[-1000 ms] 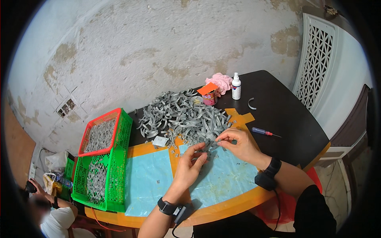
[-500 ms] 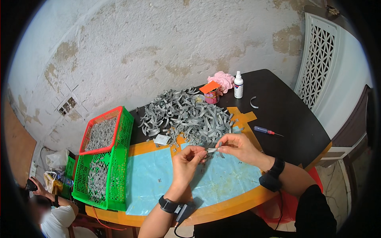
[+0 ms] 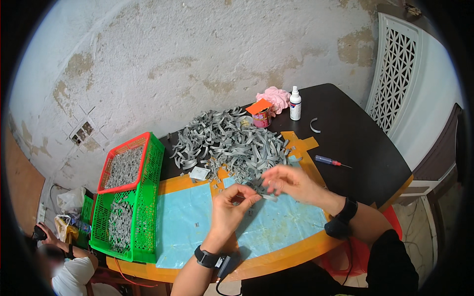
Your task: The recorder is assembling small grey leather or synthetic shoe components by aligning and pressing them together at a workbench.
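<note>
Fingers of the left hand [image 3: 229,211] pinch a pale strip [image 3: 269,198] at lower centre; the right hand [image 3: 295,185], just beside, is blurred, its finger state unclear. Open blue sheeting [image 3: 182,224] reaches lower left to a green basket [image 3: 145,224]. Farther, heaped grey strips [image 3: 222,140] border roomy black tabletop [image 3: 360,133] rightward.

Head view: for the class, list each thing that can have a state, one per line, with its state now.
Left hand: pinched shut, apparently on a pale strip
Right hand: fingers parted, blurred
Grey strips: heaped loose
Red basket: holding small grey pieces
Green basket: also holding grey pieces
Spray bottle: upright
Can: upright, orange card on top
Pink cloth: crumpled
Screwdriver: lying flat
Blue sheet: spread, creased
</note>
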Motion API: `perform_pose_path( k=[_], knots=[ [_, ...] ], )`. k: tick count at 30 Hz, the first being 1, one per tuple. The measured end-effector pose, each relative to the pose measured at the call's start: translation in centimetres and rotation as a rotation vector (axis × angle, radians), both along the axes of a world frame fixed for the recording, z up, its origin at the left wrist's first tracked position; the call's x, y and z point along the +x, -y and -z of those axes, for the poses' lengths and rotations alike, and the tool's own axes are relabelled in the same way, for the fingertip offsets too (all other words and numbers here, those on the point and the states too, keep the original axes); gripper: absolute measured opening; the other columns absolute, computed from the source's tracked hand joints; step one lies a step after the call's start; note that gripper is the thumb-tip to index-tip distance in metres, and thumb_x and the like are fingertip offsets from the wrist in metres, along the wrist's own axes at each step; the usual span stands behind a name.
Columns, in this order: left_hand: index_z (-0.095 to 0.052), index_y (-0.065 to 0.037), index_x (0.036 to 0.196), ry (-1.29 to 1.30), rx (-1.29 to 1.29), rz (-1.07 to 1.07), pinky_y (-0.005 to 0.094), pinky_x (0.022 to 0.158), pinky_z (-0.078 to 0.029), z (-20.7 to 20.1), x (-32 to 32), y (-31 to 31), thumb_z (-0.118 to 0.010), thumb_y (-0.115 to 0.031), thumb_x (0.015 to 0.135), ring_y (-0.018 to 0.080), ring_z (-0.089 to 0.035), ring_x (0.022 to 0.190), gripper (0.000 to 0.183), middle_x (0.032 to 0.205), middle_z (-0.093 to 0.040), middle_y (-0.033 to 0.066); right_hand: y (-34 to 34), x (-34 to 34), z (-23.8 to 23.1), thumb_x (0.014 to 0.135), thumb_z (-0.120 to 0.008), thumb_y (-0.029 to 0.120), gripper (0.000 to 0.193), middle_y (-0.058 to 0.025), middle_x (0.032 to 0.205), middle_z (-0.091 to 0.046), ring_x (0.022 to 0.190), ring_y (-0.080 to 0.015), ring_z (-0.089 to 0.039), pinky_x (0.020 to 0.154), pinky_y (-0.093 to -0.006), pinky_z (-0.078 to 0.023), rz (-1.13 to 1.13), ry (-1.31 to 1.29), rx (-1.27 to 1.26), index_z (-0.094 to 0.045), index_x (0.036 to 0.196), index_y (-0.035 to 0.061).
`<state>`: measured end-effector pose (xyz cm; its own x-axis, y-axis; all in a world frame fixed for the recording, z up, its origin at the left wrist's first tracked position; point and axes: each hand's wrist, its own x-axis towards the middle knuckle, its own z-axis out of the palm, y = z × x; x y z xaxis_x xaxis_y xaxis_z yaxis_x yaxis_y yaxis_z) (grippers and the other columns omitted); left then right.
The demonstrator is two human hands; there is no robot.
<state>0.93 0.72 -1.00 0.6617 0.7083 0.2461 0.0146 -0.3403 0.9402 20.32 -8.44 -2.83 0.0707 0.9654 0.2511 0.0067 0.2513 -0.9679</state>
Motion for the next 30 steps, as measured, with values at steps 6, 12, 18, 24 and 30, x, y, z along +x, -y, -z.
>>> perform_pose_path(
  k=[6,12,18,24,30],
  knots=[
    [-0.066,-0.002,0.083,-0.077,0.254,0.145,0.0237,0.065,-0.051,-1.3,-0.5,0.8,-0.074,-0.003,0.077,0.0096,-0.062,0.071,0.011,0.079,-0.067,0.0037,1.2,-1.6,-2.1,0.093,-0.056,0.013,0.017,-0.0096,0.093,-0.064,0.077,-0.0138,-0.064,0.066,-0.0245,-0.051,-0.252,-0.310,-0.420,-0.054,0.103,0.0001],
    [-0.066,-0.001,0.082,-0.507,0.379,0.100,0.0278,0.062,-0.050,-2.8,-1.5,0.1,-0.079,-0.014,0.073,0.0150,-0.063,0.067,0.020,0.076,-0.067,0.0073,0.7,-0.9,-0.8,0.088,-0.062,0.009,0.019,-0.0086,0.092,-0.064,0.078,-0.0128,-0.062,0.069,-0.0244,-0.050,-0.228,-0.238,-0.354,-0.056,0.103,-0.0019],
    [-0.065,-0.002,0.083,-0.601,0.463,0.165,0.0313,0.062,-0.051,-1.4,-2.0,-0.4,-0.077,-0.015,0.072,0.0215,-0.063,0.065,0.020,0.073,-0.066,0.0101,0.6,-0.9,-1.0,0.089,-0.062,0.009,0.021,-0.0072,0.092,-0.065,0.081,-0.0110,-0.061,0.070,-0.0237,-0.049,-0.161,-0.150,-0.361,-0.058,0.106,-0.0022],
    [-0.067,-0.001,0.092,-0.593,0.351,0.106,0.0285,0.068,-0.052,-1.7,-1.8,0.0,-0.071,-0.010,0.080,0.0178,-0.066,0.072,0.016,0.079,-0.068,0.0094,0.5,-0.9,-1.2,0.089,-0.062,0.007,0.021,-0.0076,0.094,-0.066,0.082,-0.0109,-0.062,0.073,-0.0241,-0.050,-0.131,-0.157,-0.336,-0.060,0.107,-0.0022],
    [-0.063,0.001,0.104,-0.022,-0.554,0.267,0.0242,0.074,-0.054,0.0,-0.7,-0.6,-0.057,-0.010,0.093,0.0127,-0.065,0.083,0.016,0.093,-0.066,0.0049,0.7,-1.1,-1.7,0.087,-0.062,0.004,0.018,-0.0067,0.094,-0.065,0.082,-0.0106,-0.061,0.075,-0.0249,-0.050,-0.089,-0.126,-0.281,-0.062,0.103,-0.0034]
  ],
)
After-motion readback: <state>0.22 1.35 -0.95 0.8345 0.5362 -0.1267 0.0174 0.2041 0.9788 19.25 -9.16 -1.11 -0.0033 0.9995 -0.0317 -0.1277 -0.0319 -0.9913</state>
